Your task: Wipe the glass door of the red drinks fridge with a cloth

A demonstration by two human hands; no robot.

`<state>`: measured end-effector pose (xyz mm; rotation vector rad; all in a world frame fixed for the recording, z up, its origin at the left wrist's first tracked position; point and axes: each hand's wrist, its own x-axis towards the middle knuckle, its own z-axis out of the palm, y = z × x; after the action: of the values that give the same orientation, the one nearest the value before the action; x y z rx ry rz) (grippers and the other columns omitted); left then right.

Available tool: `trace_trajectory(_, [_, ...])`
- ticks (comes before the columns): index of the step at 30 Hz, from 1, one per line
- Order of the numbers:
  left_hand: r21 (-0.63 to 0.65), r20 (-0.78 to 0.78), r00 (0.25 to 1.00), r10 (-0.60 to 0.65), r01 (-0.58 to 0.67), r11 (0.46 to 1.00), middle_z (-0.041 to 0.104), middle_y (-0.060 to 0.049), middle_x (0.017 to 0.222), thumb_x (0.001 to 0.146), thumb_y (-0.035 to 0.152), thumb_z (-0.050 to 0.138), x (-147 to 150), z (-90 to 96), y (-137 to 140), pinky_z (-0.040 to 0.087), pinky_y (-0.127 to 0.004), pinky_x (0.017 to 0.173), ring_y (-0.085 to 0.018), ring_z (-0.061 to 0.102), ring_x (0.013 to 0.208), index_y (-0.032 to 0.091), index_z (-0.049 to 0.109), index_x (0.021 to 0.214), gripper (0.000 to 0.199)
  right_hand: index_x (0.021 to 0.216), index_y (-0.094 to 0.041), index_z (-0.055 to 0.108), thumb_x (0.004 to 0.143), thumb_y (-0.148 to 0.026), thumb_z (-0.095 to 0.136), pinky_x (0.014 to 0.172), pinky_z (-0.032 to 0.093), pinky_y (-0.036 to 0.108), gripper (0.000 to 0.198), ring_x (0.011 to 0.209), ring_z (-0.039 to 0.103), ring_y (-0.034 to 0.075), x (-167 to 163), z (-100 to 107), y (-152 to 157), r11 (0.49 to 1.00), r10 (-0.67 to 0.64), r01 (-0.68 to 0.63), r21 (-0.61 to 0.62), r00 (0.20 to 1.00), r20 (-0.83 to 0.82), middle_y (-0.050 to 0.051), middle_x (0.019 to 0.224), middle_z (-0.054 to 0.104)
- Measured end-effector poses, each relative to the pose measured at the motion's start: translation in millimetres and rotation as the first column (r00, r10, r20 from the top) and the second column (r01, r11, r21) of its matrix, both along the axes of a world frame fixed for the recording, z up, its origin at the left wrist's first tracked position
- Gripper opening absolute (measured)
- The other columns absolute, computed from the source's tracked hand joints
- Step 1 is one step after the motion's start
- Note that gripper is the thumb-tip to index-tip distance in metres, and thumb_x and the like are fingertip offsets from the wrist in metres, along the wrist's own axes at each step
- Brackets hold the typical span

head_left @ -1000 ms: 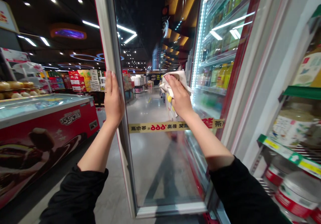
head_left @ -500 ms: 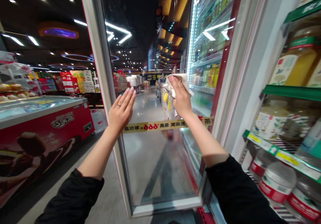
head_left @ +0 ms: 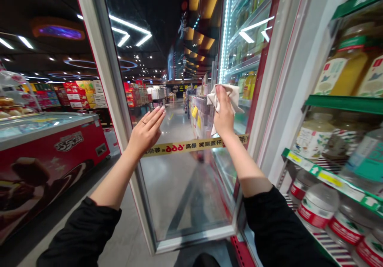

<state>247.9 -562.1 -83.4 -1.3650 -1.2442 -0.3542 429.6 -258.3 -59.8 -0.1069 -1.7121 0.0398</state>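
A glass cooler door [head_left: 185, 195] with a pale metal frame stands swung open in front of me. My right hand [head_left: 224, 117] presses a crumpled white cloth [head_left: 233, 95] to the glass, toward its hinge side. Part of the cloth is hidden under the fingers. My left hand [head_left: 148, 131], a ring on one finger, is held flat with straight fingers by the outer frame; whether it touches the glass is unclear. A yellow printed strip [head_left: 194, 145] runs across the door just below both hands.
To the right, shelves with green edges [head_left: 347, 101] hold bottles [head_left: 341, 71] and large clear jars [head_left: 318, 205]. A red ice cream freezer [head_left: 74, 143] stands at the left. Stacked boxes [head_left: 80, 95] are behind it. Lit cooler shelves show in the glass.
My right hand has slid the cloth a little to the right across the glass. The left hand stays near the frame, slightly farther over the glass. The view has shifted slightly.
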Motion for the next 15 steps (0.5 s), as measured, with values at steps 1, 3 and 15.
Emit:
trace_trajectory(1, [0.000, 0.001, 1.000, 0.007, -0.007, 1.000, 0.049, -0.012, 0.176, 0.105, 0.001, 0.046, 1, 0.0, 0, 0.044, -0.048, 0.139, -0.026, 0.043, 0.166, 0.026, 0.012, 0.184, 0.089, 0.184, -0.038, 0.018, 0.098, 0.002, 0.038, 0.141, 0.040, 0.058, 0.097, 0.170, 0.041, 0.027, -1, -4, -3, 1.000, 0.015, -0.015, 0.016, 1.000, 0.024, -0.002, 0.180, 0.049])
trace_trajectory(3, [0.000, 0.017, 1.000, 0.021, -0.021, 1.000, 0.047, -0.012, 0.177, 0.105, 0.001, 0.046, 3, -0.4, 1, 0.044, -0.049, 0.139, -0.026, 0.042, 0.167, 0.028, 0.010, 0.184, 0.091, 0.183, -0.042, 0.017, 0.099, 0.003, 0.037, 0.141, 0.041, 0.057, 0.097, 0.169, 0.043, 0.026, 4, -19, -7, 0.995, 0.055, -0.063, 0.076, 0.994, 0.099, -0.005, 0.179, 0.050])
trace_trajectory(15, [0.110, 0.076, 0.994, 0.076, -0.084, 0.990, 0.047, -0.012, 0.178, 0.102, 0.000, 0.049, 16, -11.0, 15, 0.043, -0.050, 0.139, -0.027, 0.044, 0.166, 0.028, 0.009, 0.184, 0.095, 0.183, -0.039, 0.020, 0.097, 0.003, 0.040, 0.143, 0.038, 0.055, 0.098, 0.170, 0.041, 0.028, 19, -2, 24, 0.999, 0.024, -0.022, -0.026, 0.996, 0.087, -0.004, 0.180, 0.050])
